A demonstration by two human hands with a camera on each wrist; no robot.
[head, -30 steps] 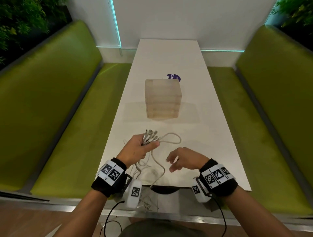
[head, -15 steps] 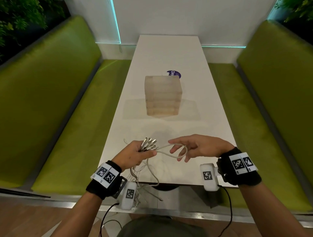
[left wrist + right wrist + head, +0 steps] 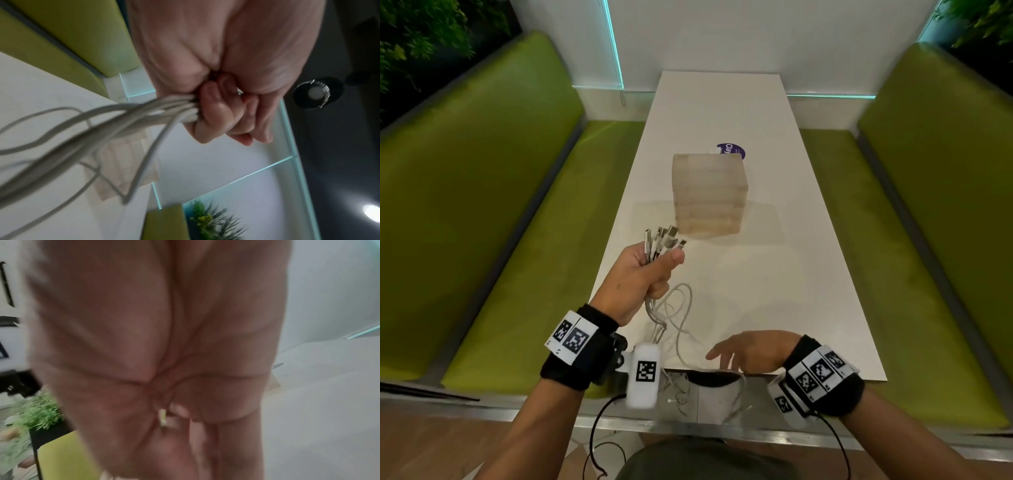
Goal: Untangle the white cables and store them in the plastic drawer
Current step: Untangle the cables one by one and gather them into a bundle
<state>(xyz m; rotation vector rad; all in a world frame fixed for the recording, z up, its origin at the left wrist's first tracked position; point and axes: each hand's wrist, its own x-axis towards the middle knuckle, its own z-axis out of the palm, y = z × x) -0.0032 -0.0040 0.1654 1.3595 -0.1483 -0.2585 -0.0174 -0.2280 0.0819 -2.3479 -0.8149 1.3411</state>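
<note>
- The left hand (image 3: 640,274) is gripping a bundle of white cables (image 3: 671,308) in a fist, raised above the near part of the tabletop (image 3: 774,274).
- The metal plugs (image 3: 662,240) are sticking up out of the top of that fist, fanned out just in front of the drawer (image 3: 709,195).
- From the left wrist view, the fingers (image 3: 216,113) are curling tightly around the cables (image 3: 102,126), which are trailing away in loose strands toward the tabletop.
- Below the fist, the cables are hanging in loops, lying on the tabletop and spilling over its near edge.
- The right hand (image 3: 753,349) is hovering low at the near edge, palm down, fingers loosely spread and pointing left toward the hanging strands; whether it is touching a strand, I cannot tell.
- The right wrist view is blurred, with the palm (image 3: 164,337) filling it.
- The drawer is standing shut in the middle of the tabletop, well apart from the right hand.
- A purple sticker (image 3: 732,150) is peeking out behind the drawer.
- Green benches (image 3: 482,205) are flanking the tabletop on both sides.
</note>
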